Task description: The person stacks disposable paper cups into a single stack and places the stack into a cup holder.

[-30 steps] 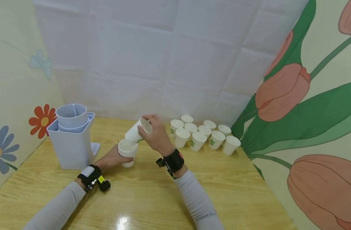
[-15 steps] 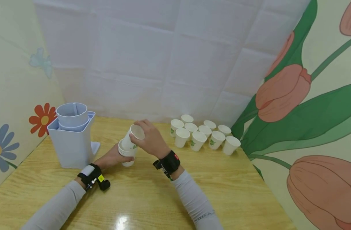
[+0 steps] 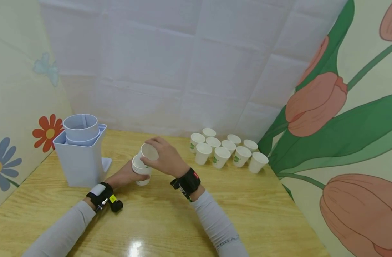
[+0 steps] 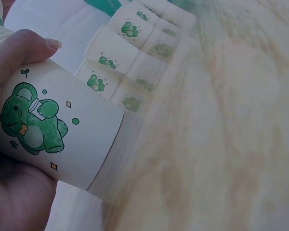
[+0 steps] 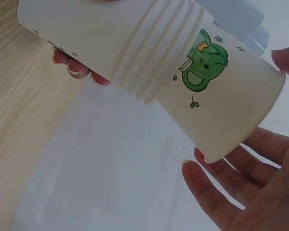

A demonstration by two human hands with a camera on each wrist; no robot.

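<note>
Toward eight o'clock, the left hand [image 3: 123, 176] is gripping a cup stack [image 5: 120, 43]; at its one o'clock, the right hand [image 3: 167, 157] is holding a tilted cup [image 5: 221, 103], base inside. Matching tilts should be helping it seat squarely.

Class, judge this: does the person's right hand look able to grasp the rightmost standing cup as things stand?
Probably not yet: the right hand holds a tilted cup, its base inside the stack that the left hand grips. Otherwise, nothing seems to block the rightmost standing cup from the near side.
</note>
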